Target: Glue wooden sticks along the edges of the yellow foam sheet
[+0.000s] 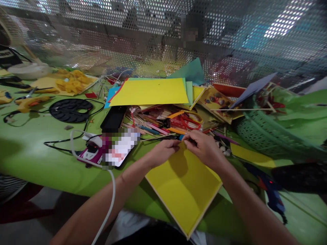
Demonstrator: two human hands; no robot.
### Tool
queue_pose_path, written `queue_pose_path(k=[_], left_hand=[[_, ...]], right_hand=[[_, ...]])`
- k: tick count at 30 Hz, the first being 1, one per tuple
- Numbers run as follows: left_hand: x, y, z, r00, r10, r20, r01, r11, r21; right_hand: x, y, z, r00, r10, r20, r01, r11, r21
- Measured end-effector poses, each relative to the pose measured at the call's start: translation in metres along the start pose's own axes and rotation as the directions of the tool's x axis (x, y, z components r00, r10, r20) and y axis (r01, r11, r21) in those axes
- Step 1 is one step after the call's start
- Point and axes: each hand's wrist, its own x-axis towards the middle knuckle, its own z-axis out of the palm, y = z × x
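A yellow board (184,187) edged with thin wooden strips lies turned cornerwise in front of me, overhanging the green table's near edge. At its far corner, my left hand (165,151) is closed on the board, thumb on top. Just right of it, my right hand (204,148) is closed in a pinch over the same corner. What sits between the right fingertips is too small or hidden to name. A small blue piece (181,137) shows beside those fingertips. Both hands are close together, and their shadow falls on the yellow surface.
Beyond my hands lie loose sticks and colored pencils (153,127), red-handled scissors (186,120) and stacked yellow paper (150,92). A phone (124,148) and white cable are left. A green basket (276,136) and blue glue gun (273,194) are right. Perforated metal (102,37) stands behind.
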Motion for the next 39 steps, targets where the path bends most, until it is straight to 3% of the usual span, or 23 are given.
queue_pose_path(k=[8,19,27,39], left_hand=[[-0.0002,0.0012,0.0001,1.000,-0.019,-0.016,0.019,1.000,0.010],[-0.0006,0.0013,0.0009,1.000,-0.017,-0.002,0.017,0.999,0.035],[-0.0011,0.0018,0.0010,0.999,-0.032,-0.019,0.032,0.999,-0.019],[0.0006,-0.0017,-0.0006,0.999,0.034,0.025,-0.034,0.999,0.015]], right_hand=[[0.0030,0.0034,-0.0077,0.996,-0.030,0.086,0.024,0.998,0.062],[0.0020,0.0031,-0.0019,0.999,-0.001,0.041,0.002,1.000,-0.023],[0.0034,0.0051,-0.0088,0.994,-0.047,0.096,0.042,0.997,0.058],[0.0021,0.0063,-0.0001,1.000,-0.016,0.009,0.016,1.000,-0.010]])
